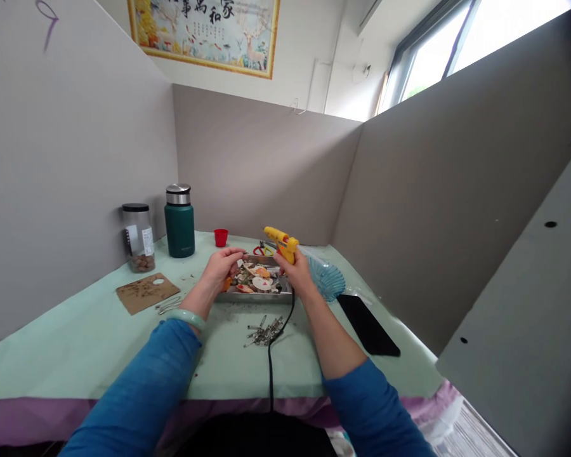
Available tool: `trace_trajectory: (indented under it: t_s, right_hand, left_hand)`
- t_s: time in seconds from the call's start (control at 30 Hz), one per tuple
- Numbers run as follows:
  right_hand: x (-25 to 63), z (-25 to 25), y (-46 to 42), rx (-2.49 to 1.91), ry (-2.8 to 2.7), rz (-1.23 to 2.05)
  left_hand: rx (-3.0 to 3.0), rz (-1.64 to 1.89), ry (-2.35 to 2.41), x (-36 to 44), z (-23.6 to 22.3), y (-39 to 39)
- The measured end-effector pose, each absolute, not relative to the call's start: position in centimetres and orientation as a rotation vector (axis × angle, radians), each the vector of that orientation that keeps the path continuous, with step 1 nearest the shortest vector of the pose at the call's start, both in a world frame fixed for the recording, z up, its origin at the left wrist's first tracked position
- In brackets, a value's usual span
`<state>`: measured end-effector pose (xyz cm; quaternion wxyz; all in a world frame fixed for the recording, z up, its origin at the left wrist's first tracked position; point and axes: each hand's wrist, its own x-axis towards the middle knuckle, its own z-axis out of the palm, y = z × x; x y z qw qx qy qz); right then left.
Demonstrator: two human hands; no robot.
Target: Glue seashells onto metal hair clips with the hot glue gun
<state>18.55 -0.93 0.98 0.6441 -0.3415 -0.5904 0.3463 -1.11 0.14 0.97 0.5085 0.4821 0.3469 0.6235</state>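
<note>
My right hand (295, 268) is wrapped round the handle of a yellow hot glue gun (280, 238), which points up and to the left. A black cord (271, 362) runs from it down over the table's front edge. My left hand (221, 268) is closed in a pinch above the tray's left side; a tiny thing at its fingertips is too small to name. Between and below my hands sits a metal tray (254, 297) heaped with shells and small decorative pieces (259, 278). Nearer me lies a pile of small metal clips (262, 332), partly crossed by the cord.
To the left stand a green flask (179, 228), a lidded clear jar (139, 238) and a brown board (147, 293). A red cup (221, 237) and scissors (263, 249) lie behind the tray. At right are a blue shell-shaped dish (327, 278) and a black flat slab (368, 325). Grey partitions enclose the table.
</note>
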Motion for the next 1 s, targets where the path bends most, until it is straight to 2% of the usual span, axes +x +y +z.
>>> trace_trajectory:
  t_s: [0.23,0.73,1.0]
  right_hand:
    - [17.5,-0.2,-0.3,-0.870,-1.317,0.734]
    - [16.3,-0.7,-0.3,-0.893,-1.380,0.715]
    - [16.8,-0.4,-1.0,-0.867,-1.393,0.829]
  left_hand:
    - [1.325,1.332,0.814,0.7,0.9,-1.3]
    - [1.504,1.282,1.042,1.3,1.1,-1.7]
    - [1.309,1.494,1.048,0.1,1.2,-0.9]
